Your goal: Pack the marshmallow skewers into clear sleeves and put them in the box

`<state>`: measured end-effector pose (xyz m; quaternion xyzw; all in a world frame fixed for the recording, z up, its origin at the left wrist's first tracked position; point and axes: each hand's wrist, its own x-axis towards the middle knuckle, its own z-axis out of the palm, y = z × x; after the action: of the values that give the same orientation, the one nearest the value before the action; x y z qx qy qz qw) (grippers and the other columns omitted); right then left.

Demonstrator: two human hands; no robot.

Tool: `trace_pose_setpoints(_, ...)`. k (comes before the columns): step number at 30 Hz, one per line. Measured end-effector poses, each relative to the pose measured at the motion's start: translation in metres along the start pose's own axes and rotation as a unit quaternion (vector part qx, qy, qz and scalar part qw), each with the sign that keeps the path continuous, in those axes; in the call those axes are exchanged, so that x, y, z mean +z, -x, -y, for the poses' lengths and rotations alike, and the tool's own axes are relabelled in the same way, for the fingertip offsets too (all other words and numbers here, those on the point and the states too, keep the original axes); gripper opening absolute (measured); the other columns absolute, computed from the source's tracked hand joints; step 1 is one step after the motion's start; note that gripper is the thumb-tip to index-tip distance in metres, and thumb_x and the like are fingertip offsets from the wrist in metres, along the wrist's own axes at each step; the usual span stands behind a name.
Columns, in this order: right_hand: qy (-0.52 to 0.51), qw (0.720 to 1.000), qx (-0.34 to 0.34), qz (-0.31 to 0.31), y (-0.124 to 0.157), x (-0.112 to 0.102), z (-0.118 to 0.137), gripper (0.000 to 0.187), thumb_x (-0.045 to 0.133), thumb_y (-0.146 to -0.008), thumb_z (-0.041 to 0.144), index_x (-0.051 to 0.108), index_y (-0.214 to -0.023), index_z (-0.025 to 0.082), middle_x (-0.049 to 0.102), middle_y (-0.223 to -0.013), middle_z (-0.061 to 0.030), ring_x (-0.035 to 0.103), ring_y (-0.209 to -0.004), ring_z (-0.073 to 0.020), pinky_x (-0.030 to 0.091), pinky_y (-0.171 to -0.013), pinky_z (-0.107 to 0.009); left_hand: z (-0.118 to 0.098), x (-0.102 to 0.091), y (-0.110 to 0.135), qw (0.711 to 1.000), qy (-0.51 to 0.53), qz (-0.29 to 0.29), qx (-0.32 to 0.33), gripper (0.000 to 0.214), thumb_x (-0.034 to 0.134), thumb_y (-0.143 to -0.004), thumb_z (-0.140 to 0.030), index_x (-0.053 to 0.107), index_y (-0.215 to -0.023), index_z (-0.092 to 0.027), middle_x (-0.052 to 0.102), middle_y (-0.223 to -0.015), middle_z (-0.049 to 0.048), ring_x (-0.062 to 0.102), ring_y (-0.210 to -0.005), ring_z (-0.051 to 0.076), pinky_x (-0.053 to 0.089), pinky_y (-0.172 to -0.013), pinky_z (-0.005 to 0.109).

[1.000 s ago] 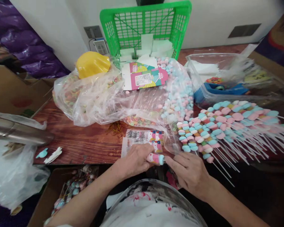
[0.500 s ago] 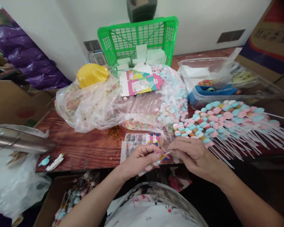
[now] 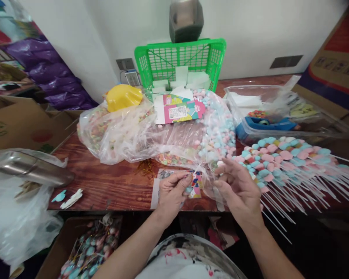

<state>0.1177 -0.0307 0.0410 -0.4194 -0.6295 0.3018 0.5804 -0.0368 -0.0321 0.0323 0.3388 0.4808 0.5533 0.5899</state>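
In the head view my left hand (image 3: 173, 190) is closed in a pinch over the front edge of the table. A marshmallow skewer (image 3: 189, 189) is in it, mostly hidden by the fingers, with a pale blue piece and a small white tip showing. To its right, my right hand (image 3: 240, 190) has its fingers apart, with nothing visible in them. It is close to the clear bag of pink and blue marshmallows (image 3: 219, 128). Finished-looking marshmallow skewers (image 3: 285, 155) lie piled right of that hand, white sticks pointing toward me. A printed wrapper (image 3: 196, 190) lies behind my left hand.
A green basket (image 3: 180, 43) stands at the back behind a printed card box (image 3: 178, 111). A yellow bowl-like thing (image 3: 124, 97) rests on a candy bag (image 3: 116, 135). Right is a clear tub (image 3: 244, 83); left, a steel flask (image 3: 31, 166). Below, a carton holds more skewers (image 3: 90, 248).
My right hand has come away from the skewer's tip and its fingers have spread. My left hand has turned upward, still pinching the skewer. The camera view has shifted.
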Motion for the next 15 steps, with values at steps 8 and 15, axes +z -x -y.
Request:
trace_pose_setpoints(8,-0.015,0.999,-0.047,0.02,0.012,0.02,-0.016,0.015,0.058,-0.085,0.012,0.067,-0.09,0.022,0.063,-0.086,-0.0025,0.061,-0.08,-0.0152,0.051,-0.07,-0.028,0.011,-0.006,0.007,0.994,-0.039,0.1,0.032,0.039,0.055,-0.087,-0.049,0.066,-0.114,-0.023,0.06,-0.101,0.0057,0.052,-0.061,0.008,0.048,-0.053,0.022)
trace_pose_setpoints(15,0.024,0.993,-0.115,-0.006,0.017,0.021,-0.016,0.028,0.056,-0.083,0.006,0.071,-0.099,0.024,0.059,-0.081,-0.0027,0.059,-0.071,-0.0136,0.05,-0.059,-0.026,0.008,-0.017,0.012,0.981,-0.081,0.174,0.03,0.035,0.057,-0.087,-0.047,0.07,-0.099,-0.016,0.059,-0.08,0.0039,0.057,-0.08,0.015,0.049,-0.077,0.029)
